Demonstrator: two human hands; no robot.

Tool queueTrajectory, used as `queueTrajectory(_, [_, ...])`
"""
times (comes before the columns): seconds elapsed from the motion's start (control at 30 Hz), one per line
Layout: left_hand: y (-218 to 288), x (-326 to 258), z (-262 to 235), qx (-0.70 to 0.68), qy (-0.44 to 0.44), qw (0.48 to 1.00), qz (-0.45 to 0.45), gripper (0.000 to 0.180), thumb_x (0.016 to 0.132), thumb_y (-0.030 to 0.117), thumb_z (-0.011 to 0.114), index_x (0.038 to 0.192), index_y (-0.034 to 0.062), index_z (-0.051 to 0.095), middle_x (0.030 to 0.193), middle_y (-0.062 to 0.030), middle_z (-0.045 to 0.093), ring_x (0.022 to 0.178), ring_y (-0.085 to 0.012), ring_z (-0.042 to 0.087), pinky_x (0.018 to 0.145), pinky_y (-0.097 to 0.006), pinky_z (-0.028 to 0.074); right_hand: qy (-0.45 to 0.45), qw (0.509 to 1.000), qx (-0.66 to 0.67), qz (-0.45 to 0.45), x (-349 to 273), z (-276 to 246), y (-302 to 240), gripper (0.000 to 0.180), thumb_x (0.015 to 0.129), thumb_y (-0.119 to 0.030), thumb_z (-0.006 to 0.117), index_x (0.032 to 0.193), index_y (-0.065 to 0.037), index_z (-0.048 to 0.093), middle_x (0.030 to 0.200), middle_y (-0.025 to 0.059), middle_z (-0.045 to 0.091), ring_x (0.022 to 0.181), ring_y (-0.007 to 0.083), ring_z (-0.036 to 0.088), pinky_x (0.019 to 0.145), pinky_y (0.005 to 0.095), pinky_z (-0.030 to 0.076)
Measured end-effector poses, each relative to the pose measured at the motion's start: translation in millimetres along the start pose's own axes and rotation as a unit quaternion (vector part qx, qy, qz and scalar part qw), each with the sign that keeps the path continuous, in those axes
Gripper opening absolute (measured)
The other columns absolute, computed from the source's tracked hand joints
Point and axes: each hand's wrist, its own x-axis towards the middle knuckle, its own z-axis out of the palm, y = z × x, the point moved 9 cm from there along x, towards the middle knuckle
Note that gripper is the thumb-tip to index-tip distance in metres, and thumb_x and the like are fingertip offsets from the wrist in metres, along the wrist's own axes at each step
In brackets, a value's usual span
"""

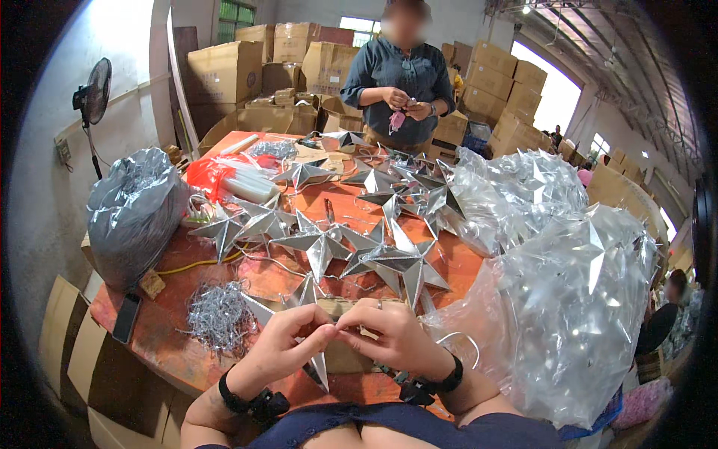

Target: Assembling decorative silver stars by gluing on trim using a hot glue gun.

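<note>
Both hands, the left (294, 334) and the right (390, 334), met at the fingertips over the near edge of the bench (168, 329), thumbs and forefingers drawn narrow; I could not tell whether anything thin was pinched there. A silver star (305, 290) stood just beyond the left hand, and a silver point (319, 370) showed below it toward the near edge; the hands hid whether the two were joined. A brown cardboard piece (351, 359) lay beneath, partly covered by the right hand. Near the bench's near left corner were a tangled heap of silver strands (219, 317), a dark phone (127, 318) and a small tan block (152, 284). A bulging grey bag (134, 217) blocked the left edge from view, while a big clear bag (576, 322), full of silver stars, crowded the right edge and hid much of it, with a second clear bag (523, 187) behind it toward the far right corner. More silver stars (400, 262) overlapped across the middle, between the hands and the far edge, with white cords among them. A red bag (209, 178) and clear tubes (250, 185) lay toward the far left corner. Beyond the far edge, a co-worker (393, 75) held something pink (396, 120)
</note>
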Motion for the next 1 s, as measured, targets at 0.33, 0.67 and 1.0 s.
queueTrajectory(0.33, [37, 12, -3, 0.146, 0.016, 0.982, 0.121, 0.018, 0.087, 0.017, 0.072, 0.085, -0.0002, 0.066, 0.068, -0.0079, 0.058, 0.059, -0.0121, 0.053, 0.054, -0.027, 0.043, 0.011, 1.000, 0.000, -0.004, 3, -16, -9, 0.018, 0.081, -0.003, 0.070, 0.098, -0.003, 0.065, 0.089, 0.0120, 0.065, 0.077, 0.0273, 0.067, 0.067, 0.0350, 0.052])
queueTrajectory(0.67, [50, 21, 2, 0.257, -0.077, 0.946, 0.182, 0.027, 0.090, 0.034, 0.064, 0.092, 0.0072, 0.068, 0.075, -0.0131, 0.064, 0.070, -0.0333, 0.064, 0.059, -0.039, 0.049, 0.010, 0.990, -0.113, -0.081, 10, -27, -35, 0.018, 0.077, -0.007, 0.074, 0.093, -0.008, 0.068, 0.082, 0.0071, 0.066, 0.074, 0.0247, 0.067, 0.063, 0.0338, 0.053])
queueTrajectory(1.0, [53, 3, -5, 0.331, -0.082, 0.925, 0.168, 0.032, 0.089, 0.039, 0.063, 0.093, 0.0071, 0.068, 0.073, -0.0125, 0.064, 0.069, -0.0319, 0.064, 0.059, -0.041, 0.050, -0.073, 0.988, -0.081, -0.105, 21, -7, -42, 0.015, 0.074, -0.006, 0.077, 0.086, -0.007, 0.068, 0.078, 0.0045, 0.065, 0.068, 0.0219, 0.064, 0.057, 0.0320, 0.050])
